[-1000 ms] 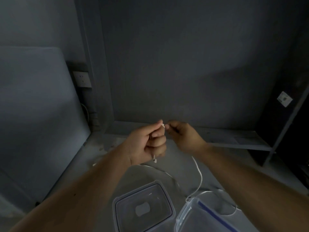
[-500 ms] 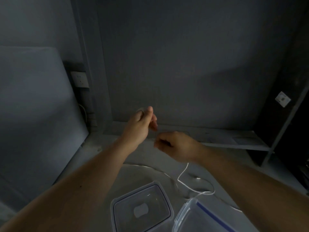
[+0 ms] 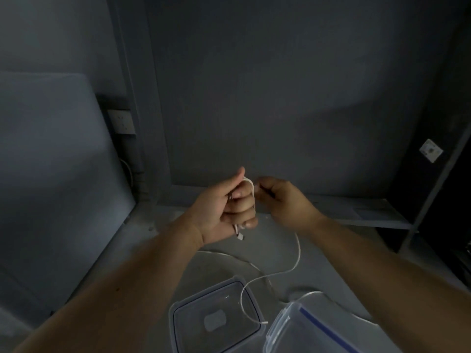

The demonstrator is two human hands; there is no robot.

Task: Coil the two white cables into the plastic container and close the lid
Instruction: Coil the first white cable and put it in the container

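My left hand is raised over the grey table with its fingers curled, and a white cable is wound over those fingers; a plug end hangs below the palm. My right hand, just to the right, pinches the same cable close to the left fingers. The cable's free length drops from my right hand, curves down and ends with its plug on the lid. A second white cable lies on the table behind. The clear plastic container with a blue seal stands at the bottom right.
The grey table ends against a dark wall with a low ledge at the back right. A wall socket sits at the left beside a pale panel. A dark shelf frame stands at the right.
My left hand has turned back palm-inward with another turn of cable over its fingers. My right hand rose to meet it, pulling the loose cable up so its plug end came onto the lid.
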